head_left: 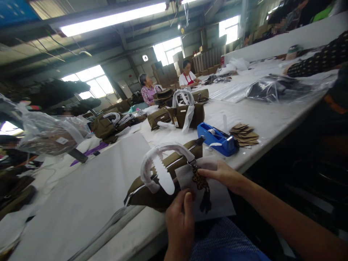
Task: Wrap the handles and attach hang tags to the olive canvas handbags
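Note:
An olive-brown handbag (174, 163) lies in front of me at the table edge, its zipper along the top and its handle (154, 156) wrapped in white paper. From a ring at the handle's base hangs a leopard-print charm (200, 179) with a dark tassel (206, 203). A white sheet of paper (220, 204) lies behind the charm. My left hand (181, 217) is closed on the sheet's left edge, beside the bag. With thumb and fingers, my right hand (224, 175) pinches the sheet by the charm; its thumb tip touches the charm.
Right of the bag stand a blue tape dispenser (216, 139) and a pile of brown paper pieces (244, 134). More wrapped-handle bags (187, 114) sit farther back. A clear plastic bag (277, 88) lies at right. Two people work across the table (108, 170); a dotted sleeve (320, 58) reaches in at right.

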Demonstrator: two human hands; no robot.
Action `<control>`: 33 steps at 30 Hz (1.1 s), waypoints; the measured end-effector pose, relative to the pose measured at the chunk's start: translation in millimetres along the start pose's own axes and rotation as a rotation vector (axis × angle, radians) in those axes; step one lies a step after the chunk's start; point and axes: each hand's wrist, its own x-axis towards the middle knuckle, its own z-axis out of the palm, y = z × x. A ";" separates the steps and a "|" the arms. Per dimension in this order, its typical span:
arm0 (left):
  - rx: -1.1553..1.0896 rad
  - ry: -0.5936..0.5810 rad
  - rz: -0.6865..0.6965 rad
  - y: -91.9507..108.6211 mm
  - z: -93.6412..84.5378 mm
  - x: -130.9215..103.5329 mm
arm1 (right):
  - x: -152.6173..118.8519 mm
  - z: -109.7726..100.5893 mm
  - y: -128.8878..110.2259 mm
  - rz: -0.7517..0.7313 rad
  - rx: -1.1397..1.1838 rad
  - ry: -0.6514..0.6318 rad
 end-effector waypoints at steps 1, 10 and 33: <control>-0.002 0.109 0.002 -1.6 -9.1 -3.3 | -0.1 -0.5 -0.2 0.013 0.009 -0.007; -0.426 -0.197 -0.175 13.5 -2.7 18.5 | -4.8 0.1 -11.9 0.072 0.005 -0.062; -0.481 -0.036 -0.237 12.7 24.6 26.9 | -26.1 1.9 40.3 0.171 0.192 0.120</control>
